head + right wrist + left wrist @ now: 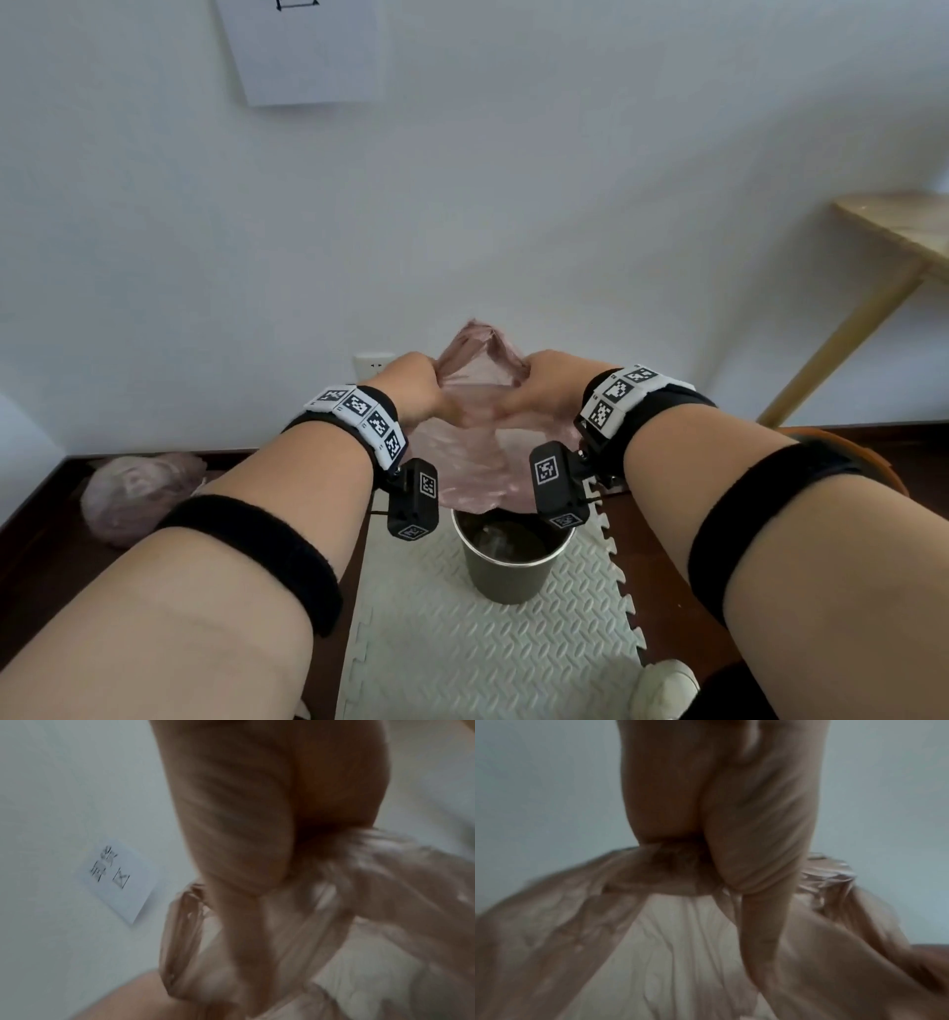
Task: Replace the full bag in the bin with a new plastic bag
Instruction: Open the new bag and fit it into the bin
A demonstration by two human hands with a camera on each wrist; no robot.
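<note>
A thin pink plastic bag (pixel 477 452) is hanging in the air directly above the bin (pixel 511 560), its lower folds reaching down to the bin's far rim. Both hands are holding it up by its mouth. The left hand (pixel 413 388) is gripping the left side of the opening with fingers curled round a gathered bunch of film, and the right hand (pixel 547 385) is pinching the right side in the same way, so the mouth is gaping between them with a peak of crumpled plastic rising at the far side. In the left wrist view the left hand (pixel 718 811) is clenching the film, which is fanning out below it (the picture is blurred, so single fingers are hard to tell apart). The right wrist view is likewise showing the right hand (pixel 270 811) closed round a twisted strand of the bag (pixel 385 882).

The bin is a dark round one, standing upright on a pale foam mat (pixel 462 642) near the mat's far edge, on a dark floor. A full pinkish bag (pixel 136 493) is lying on the floor well off to the left of the mat, by the wall. A sheet of paper (pixel 308 46) is hanging on the wall above, a wall socket (pixel 372 364) is sitting low behind the left hand, and a wooden counter (pixel 904 226) is standing at the far right.
</note>
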